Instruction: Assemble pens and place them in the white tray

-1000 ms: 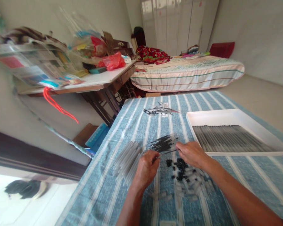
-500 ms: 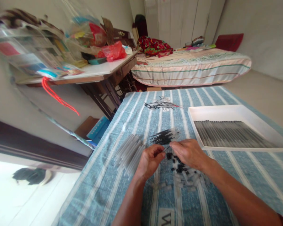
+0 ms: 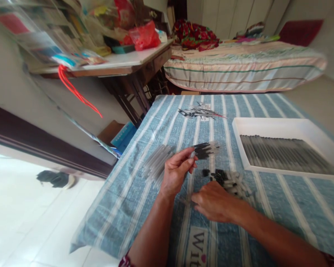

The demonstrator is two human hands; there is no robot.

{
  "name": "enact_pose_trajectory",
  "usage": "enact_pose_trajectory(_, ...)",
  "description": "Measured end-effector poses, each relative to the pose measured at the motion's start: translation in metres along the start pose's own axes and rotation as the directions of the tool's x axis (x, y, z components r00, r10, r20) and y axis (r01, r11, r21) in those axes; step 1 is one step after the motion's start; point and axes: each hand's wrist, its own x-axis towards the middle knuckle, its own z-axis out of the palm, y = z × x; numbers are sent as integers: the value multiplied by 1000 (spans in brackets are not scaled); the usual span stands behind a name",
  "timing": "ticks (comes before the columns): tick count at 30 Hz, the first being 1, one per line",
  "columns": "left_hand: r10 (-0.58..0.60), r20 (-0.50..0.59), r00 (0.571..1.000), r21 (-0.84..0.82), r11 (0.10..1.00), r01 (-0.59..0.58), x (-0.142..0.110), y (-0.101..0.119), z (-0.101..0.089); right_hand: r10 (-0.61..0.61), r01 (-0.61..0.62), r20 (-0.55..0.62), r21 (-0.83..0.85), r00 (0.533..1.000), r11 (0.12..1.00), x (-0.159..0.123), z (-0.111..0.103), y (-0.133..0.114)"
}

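Observation:
My left hand (image 3: 179, 168) is raised over the striped cloth with thumb and fingers pinched on a slim pen, whose pale tip shows at the fingertips. Lower and to the right, my right hand (image 3: 211, 202) is turned down at the cloth, fingers curled beside a few small clear pieces (image 3: 186, 201); whether it grips one is hidden. Translucent grey pen barrels (image 3: 157, 163) lie left of my left hand. Just beyond it are thin dark pen refills (image 3: 206, 150). Small black caps (image 3: 219, 175) and clear caps (image 3: 237, 185) lie heaped behind my right hand.
A white box (image 3: 278, 124) at the right holds a row of dark pens (image 3: 283, 154). Loose thin parts (image 3: 201, 111) lie toward the far edge of the blue striped cloth (image 3: 122, 211). A cluttered desk (image 3: 122, 65) stands at left, a bed (image 3: 239, 70) behind.
My hands, close together before, have parted. The left rose slightly with the pen; the right came down toward me to the small clear pieces. The view has tilted downward.

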Motion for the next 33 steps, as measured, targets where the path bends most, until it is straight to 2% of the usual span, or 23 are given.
enact_pose_trajectory(5, -25, 27, 999, 16, 1000, 25, -1, -1, 0, 33, -32, -11, 46, 999, 998, 3, 3, 7)
enact_pose_trajectory(11, -60, 21, 998, 42, 997, 59, 0, -2, -3, 228, -224, -49, 80, 972, 971, -3, -11, 33)
enact_pose_trajectory(18, -67, 16, 998, 44, 997, 67, 1, -3, -2, 360, -359, -22, 27, 933, 933, -8, -18, 53)
enact_pose_trajectory(28, -96, 13, 995, 106, 990, 94, -1, -3, -2, 234, -235, 48, 12, 971, 972, -7, -11, 43)
enact_pose_trajectory(30, -109, 30, 994, 118, 987, 105, -2, -4, -3, 227, -228, 7, 37, 974, 973, -7, -9, 45)
enact_pose_trajectory(33, -125, 77, 989, 150, 982, 113, -3, -4, -4, 251, -228, -110, 190, 962, 955, -7, -10, 52)
